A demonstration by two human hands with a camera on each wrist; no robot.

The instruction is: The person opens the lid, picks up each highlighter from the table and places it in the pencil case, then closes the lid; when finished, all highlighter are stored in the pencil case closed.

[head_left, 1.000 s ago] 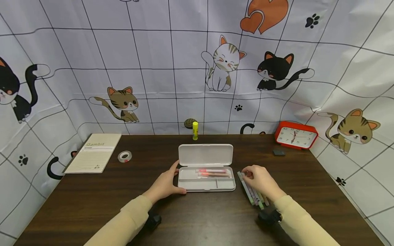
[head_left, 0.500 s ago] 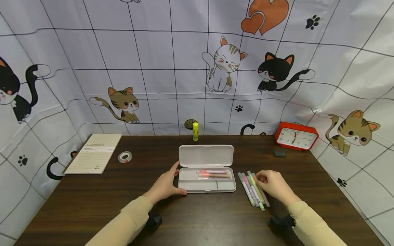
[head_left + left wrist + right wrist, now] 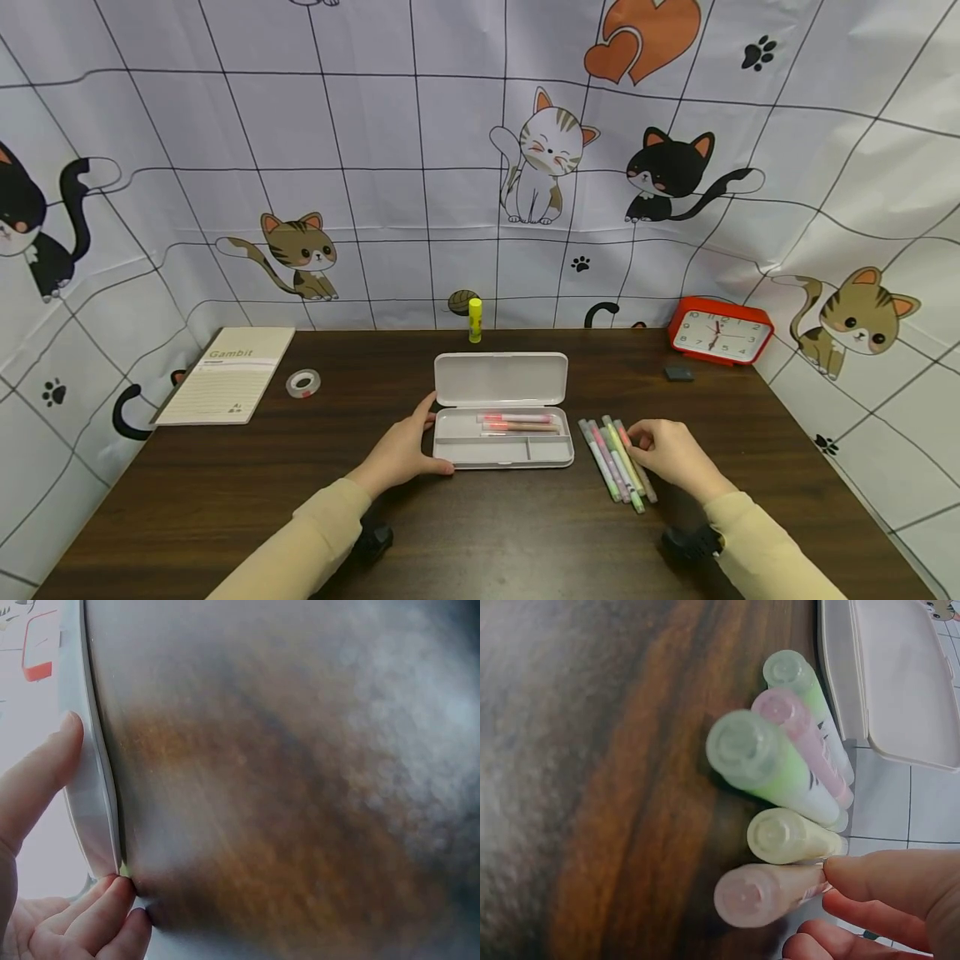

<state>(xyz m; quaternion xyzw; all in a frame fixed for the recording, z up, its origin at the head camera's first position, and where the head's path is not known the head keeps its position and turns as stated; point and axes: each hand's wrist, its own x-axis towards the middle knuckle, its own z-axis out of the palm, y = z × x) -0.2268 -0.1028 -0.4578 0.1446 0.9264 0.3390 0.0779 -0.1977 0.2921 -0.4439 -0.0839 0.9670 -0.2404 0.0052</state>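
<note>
An open white pencil case (image 3: 501, 379) lies on the table with its lid raised at the back. Two pinkish pens (image 3: 517, 418) are in its rear compartment. My left hand (image 3: 401, 446) holds the case's left end, thumb at the front corner and fingers at the side. Right of the case, several markers (image 3: 606, 462) with green, pink and yellow parts lie side by side, slanting. My right hand (image 3: 675, 454) is at the row's right side, where its thumb and forefinger pinch the outermost pinkish marker (image 3: 750, 895). In the right wrist view a pale yellow marker (image 3: 784, 836) lies beside it.
A yellow glue stick (image 3: 476, 321) stands behind the case. Further left are a tape roll (image 3: 292, 384) and a notepad (image 3: 228, 375). A red clock (image 3: 722, 331) and a small dark block (image 3: 678, 374) sit at the back right. A cat-print sheet (image 3: 375, 167) hangs behind the table.
My right hand has moved right, from over the left part of the markers to the outermost one, uncovering the row. It has barely moved in the last half second; my left hand stays put.
</note>
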